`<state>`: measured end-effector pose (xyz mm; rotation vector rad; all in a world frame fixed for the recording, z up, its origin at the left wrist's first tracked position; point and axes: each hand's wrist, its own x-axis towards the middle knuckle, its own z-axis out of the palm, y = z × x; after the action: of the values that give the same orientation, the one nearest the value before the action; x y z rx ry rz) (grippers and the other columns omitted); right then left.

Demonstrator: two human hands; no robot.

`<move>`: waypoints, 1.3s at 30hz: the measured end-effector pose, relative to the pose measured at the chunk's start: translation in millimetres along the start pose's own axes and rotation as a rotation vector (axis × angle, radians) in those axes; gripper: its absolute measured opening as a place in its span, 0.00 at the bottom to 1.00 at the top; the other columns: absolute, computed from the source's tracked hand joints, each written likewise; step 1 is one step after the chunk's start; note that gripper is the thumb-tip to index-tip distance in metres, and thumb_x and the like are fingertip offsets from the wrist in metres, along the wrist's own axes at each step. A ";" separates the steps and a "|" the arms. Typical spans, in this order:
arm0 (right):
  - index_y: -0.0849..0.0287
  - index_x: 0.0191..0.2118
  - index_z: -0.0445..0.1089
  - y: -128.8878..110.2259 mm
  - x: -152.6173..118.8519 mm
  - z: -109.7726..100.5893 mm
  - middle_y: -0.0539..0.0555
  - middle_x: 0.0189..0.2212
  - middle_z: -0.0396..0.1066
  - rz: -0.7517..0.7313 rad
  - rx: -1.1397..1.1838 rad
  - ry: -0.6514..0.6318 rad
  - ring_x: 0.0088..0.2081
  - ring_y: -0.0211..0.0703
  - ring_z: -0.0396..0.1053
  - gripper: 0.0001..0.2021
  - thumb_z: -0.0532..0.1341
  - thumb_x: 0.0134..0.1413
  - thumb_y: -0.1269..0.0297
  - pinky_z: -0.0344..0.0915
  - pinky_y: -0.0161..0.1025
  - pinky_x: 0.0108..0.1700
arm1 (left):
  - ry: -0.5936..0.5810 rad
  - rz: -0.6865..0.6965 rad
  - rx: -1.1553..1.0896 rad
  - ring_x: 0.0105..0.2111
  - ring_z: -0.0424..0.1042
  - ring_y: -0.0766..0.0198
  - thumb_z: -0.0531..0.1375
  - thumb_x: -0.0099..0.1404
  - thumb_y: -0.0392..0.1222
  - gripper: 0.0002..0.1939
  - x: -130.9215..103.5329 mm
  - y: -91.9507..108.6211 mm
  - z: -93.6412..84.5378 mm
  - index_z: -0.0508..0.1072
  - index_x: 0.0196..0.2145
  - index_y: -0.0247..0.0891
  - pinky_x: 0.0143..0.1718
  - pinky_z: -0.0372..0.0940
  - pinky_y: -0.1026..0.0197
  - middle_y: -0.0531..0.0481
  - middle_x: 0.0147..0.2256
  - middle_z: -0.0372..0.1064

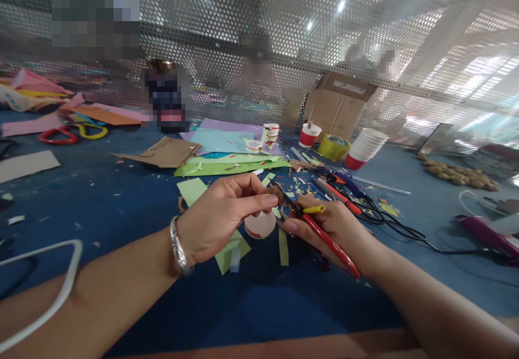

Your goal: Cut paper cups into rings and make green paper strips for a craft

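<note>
My left hand (227,207) is closed, pinching a small brown piece (275,194) between thumb and fingertips. What the piece is made of is hard to make out. Closed around a red-handled tool (332,245) is my right hand (324,224). The tool's narrow dark metal end reaches the brown piece; its exact kind is unclear. A short yellow tube (314,209) sticks out by the right fingers. Beneath the hands is a white paper disc or cup bottom (260,226), with pale green paper pieces (223,256) around it.
Behind lie coloured paper sheets (227,140) and folded cardboard (166,152). To the right are a yellow tape roll (333,147), stacked paper cups (367,145), a blue glue gun (348,183) and black cables (405,234). Scissors (59,135) lie left, paper scraps all about.
</note>
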<state>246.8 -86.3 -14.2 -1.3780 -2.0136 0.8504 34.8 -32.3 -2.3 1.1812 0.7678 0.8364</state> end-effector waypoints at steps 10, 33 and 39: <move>0.55 0.30 0.62 -5.7 0.6 1.1 0.46 0.23 0.58 0.001 -0.046 0.036 0.26 0.37 0.54 0.17 0.63 0.61 0.50 0.53 0.36 0.26 | -0.027 -0.028 -0.025 0.28 0.66 0.68 0.71 0.54 0.39 0.12 -0.1 1.5 -2.1 0.70 0.25 0.36 0.31 0.60 0.65 0.53 0.26 0.69; 0.56 0.28 0.59 -4.2 1.1 0.9 0.44 0.21 0.54 -0.004 -0.082 0.007 0.23 0.34 0.51 0.19 0.63 0.62 0.50 0.50 0.33 0.23 | -0.118 -0.137 -0.045 0.25 0.66 0.68 0.72 0.53 0.41 0.14 2.4 1.6 -2.6 0.69 0.24 0.36 0.27 0.61 0.65 0.53 0.24 0.68; 0.56 0.27 0.60 -4.9 -2.0 1.6 0.44 0.20 0.53 0.045 -0.046 0.033 0.23 0.35 0.50 0.19 0.64 0.60 0.49 0.49 0.33 0.23 | -0.136 -0.131 -0.019 0.23 0.64 0.70 0.71 0.54 0.41 0.14 1.1 1.5 -1.7 0.68 0.24 0.36 0.26 0.62 0.66 0.54 0.23 0.67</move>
<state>243.3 -89.8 -11.7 -1.4584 -1.9958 0.7998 33.7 -30.3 -1.4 1.1455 0.7158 0.6474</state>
